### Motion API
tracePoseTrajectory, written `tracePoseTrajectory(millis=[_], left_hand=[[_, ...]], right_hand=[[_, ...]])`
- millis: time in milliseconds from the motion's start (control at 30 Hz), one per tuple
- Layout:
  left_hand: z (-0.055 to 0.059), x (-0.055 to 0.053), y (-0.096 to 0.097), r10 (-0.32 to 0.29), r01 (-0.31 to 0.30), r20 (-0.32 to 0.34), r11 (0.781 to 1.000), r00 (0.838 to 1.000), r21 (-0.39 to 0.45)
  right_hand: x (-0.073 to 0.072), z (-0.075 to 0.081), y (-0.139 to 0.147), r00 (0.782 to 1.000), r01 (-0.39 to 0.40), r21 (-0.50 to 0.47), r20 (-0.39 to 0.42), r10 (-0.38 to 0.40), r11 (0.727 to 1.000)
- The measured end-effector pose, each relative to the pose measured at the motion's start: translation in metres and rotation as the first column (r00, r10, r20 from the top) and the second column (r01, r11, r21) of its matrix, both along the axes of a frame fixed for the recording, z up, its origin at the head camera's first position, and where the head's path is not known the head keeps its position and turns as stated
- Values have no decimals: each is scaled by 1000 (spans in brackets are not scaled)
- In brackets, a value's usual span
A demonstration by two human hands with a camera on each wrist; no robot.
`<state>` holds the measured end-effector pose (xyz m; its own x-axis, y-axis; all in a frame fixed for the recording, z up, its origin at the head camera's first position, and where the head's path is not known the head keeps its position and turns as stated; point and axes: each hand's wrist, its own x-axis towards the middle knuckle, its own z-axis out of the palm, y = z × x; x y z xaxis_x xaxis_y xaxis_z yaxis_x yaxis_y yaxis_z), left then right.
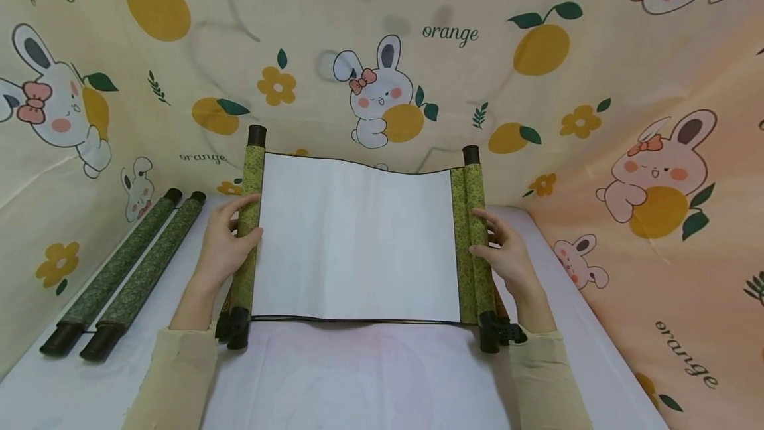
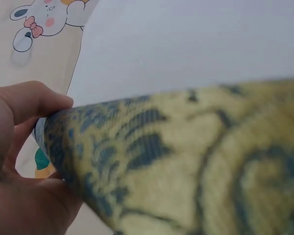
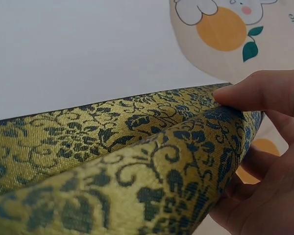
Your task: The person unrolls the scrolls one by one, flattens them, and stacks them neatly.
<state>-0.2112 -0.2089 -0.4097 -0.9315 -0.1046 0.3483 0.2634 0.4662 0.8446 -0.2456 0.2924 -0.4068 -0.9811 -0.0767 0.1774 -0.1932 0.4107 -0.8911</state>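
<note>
A scroll with a blank white sheet (image 1: 358,244) hangs partly unrolled between both hands, tilted up toward the head camera. Its left roll (image 1: 253,178), in yellow-green patterned brocade with black end caps, is gripped by my left hand (image 1: 222,241). Around the right roll (image 1: 475,198) curl the thumb and fingers of my right hand (image 1: 507,251). A brocade strip (image 3: 63,137) borders the paper beside that roll in the right wrist view. Up close in the left wrist view, the left roll's brocade (image 2: 166,156) is blurred, with thumb and fingers (image 2: 34,100) around its edge.
Two rolled green scrolls (image 1: 149,257) with black ends lie side by side at the left of the white table (image 1: 358,383). A cloth backdrop (image 1: 298,18) printed with rabbits and oranges rises behind the table and along its sides.
</note>
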Motion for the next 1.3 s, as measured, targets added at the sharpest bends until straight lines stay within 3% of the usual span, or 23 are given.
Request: tracePoseTrajectory(millis=[567,1300], left_hand=[[3,3,-3,-52,49,80,998,995,42],[6,8,-7,-40,49,122,997,992,-67]], right_hand=[[0,3,13,998,35,-32,44,-33,999],[0,3,13,998,37,-45,51,-34,998]])
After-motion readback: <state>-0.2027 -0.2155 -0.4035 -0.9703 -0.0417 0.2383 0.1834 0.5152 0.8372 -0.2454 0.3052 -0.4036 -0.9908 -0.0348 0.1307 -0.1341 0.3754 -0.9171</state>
